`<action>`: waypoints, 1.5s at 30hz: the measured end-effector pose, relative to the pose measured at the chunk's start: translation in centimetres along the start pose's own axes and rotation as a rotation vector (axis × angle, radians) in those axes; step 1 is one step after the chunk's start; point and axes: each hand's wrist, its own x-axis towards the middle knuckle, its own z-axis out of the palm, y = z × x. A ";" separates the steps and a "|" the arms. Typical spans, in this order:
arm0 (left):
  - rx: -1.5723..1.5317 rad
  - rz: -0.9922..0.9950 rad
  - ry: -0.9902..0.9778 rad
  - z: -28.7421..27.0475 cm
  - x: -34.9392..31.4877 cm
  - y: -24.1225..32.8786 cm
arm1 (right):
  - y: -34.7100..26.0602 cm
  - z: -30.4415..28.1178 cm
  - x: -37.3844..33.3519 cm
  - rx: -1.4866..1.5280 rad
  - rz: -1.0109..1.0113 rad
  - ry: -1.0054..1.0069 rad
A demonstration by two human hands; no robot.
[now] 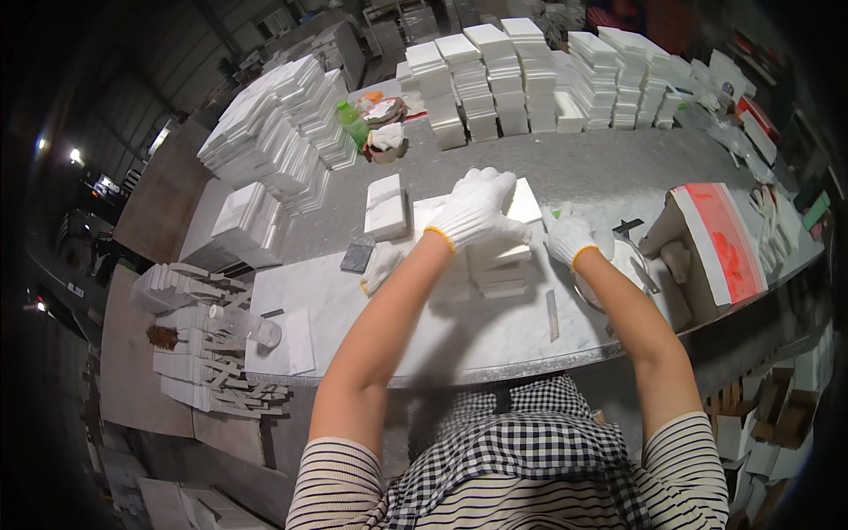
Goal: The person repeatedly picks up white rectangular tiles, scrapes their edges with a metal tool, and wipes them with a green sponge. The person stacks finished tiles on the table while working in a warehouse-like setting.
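My left hand [480, 210], in a white knit glove, lies on top of a stack of white marble-like tiles [500, 272], fingers stretched out. The stack's top tile [525, 201] shows past its fingers. Just right of the stack is my right hand [574, 237], also gloved, with its fingers curled in. A bit of green shows at its fingertips, but what it holds is mostly hidden. Left of the stack lie a loose white glove [380, 267], a dark grey square block [357, 258] and a short tile stack [385, 208]. A thin flat strip [553, 315] lies nearer me.
Tall tile stacks [481, 84] line the back, with more at the far left [274, 132]. A green bottle [352, 122] stands between them. At right is an open carton [707, 247] with a red-orange panel. A clear plastic bottle [252, 327] lies at left.
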 end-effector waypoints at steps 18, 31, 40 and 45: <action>0.082 0.086 0.163 2.3 -0.3 -0.6 | -1.7 -9.0 -2.5 1.654 -0.012 0.272; 0.021 0.085 0.213 2.3 -0.4 0.0 | -2.3 -10.4 -2.6 1.589 0.106 0.202; 0.035 -0.008 0.130 1.5 -1.2 -0.2 | -2.5 -11.0 -5.6 1.474 0.016 0.151; 0.025 0.012 0.144 0.8 -1.1 0.6 | -1.8 -10.5 -0.4 1.437 -0.012 0.225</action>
